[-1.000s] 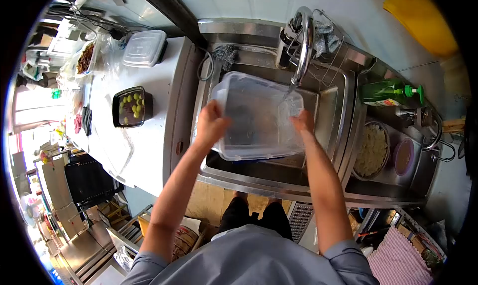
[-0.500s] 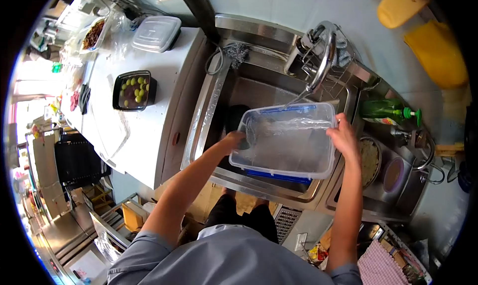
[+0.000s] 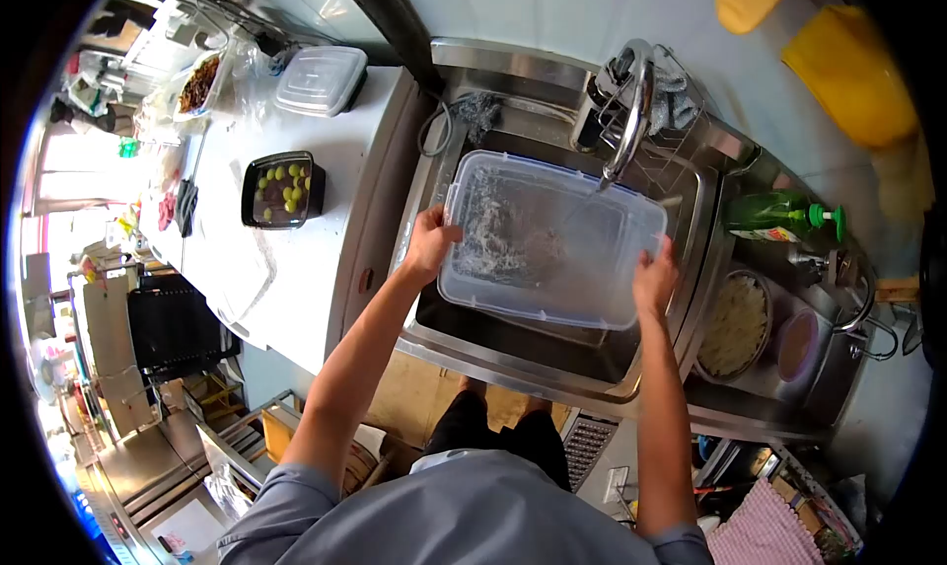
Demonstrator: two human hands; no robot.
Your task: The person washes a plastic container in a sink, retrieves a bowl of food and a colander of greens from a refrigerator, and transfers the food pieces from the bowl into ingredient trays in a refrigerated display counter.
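Observation:
A clear plastic storage box (image 3: 582, 289) is held over the steel sink (image 3: 473, 318), below the curved tap (image 3: 644, 101). My left hand (image 3: 432, 243) grips its left edge, and my right hand (image 3: 655, 277) grips its right edge. Foamy or rippling water shows in the left and middle of the box. The tap's end reaches over the far right part of the box. Whether water is running from it now is hard to make out.
Left of the sink, a white counter (image 3: 212, 259) bears a black tray of green fruit (image 3: 286, 190) and a lidded container (image 3: 321, 79). On the right stand a green soap bottle (image 3: 774, 215), a pot with pale contents (image 3: 735, 328) and a purple-rimmed bowl (image 3: 795, 346). Yellow gloves (image 3: 853, 76) hang above.
The box has moved up and left and turned slightly. My left hand has shifted to its left edge. The clear stream seen across the box before no longer shows; water has spread inside.

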